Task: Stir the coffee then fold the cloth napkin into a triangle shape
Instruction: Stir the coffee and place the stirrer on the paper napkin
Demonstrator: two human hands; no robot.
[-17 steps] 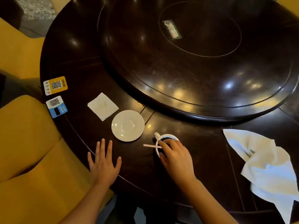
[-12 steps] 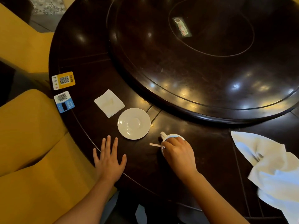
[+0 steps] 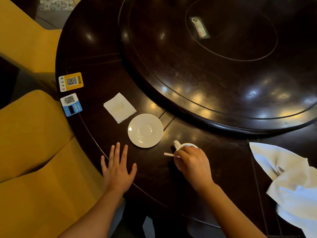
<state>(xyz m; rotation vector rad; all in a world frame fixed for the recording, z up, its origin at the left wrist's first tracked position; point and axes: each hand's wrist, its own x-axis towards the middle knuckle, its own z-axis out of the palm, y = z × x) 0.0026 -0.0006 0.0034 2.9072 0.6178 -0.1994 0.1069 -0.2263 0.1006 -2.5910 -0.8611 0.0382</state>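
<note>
Stirring hand: the right hand (image 3: 193, 164) hovered over the coffee cup (image 3: 184, 146), fingers pinched closed on a thin pale stirrer (image 3: 169, 154) whose free end stuck out to the left.
Cup: it stood on the dark table (image 3: 96, 69) near the front edge, handle pointing up and left; the hand covered most of it, so the coffee could not be seen.
Left hand: the left hand (image 3: 118, 170) lay flat on the table edge, fingers spread, grasping nothing.
Saucer: a white saucer (image 3: 145, 130) sat bare, just beside the cup, up and to its left.
Cloth napkin: the white cloth napkin (image 3: 289, 182) lay crumpled at the right, well apart from both hands.
Paper napkin: a small square paper napkin (image 3: 119, 107) lay close to the saucer's upper left.
Cards: a yellow QR card (image 3: 71, 81) and a blue QR card (image 3: 71, 104) sat at the left rim.
Turntable: a raised round turntable (image 3: 214, 69) filled the middle.
</note>
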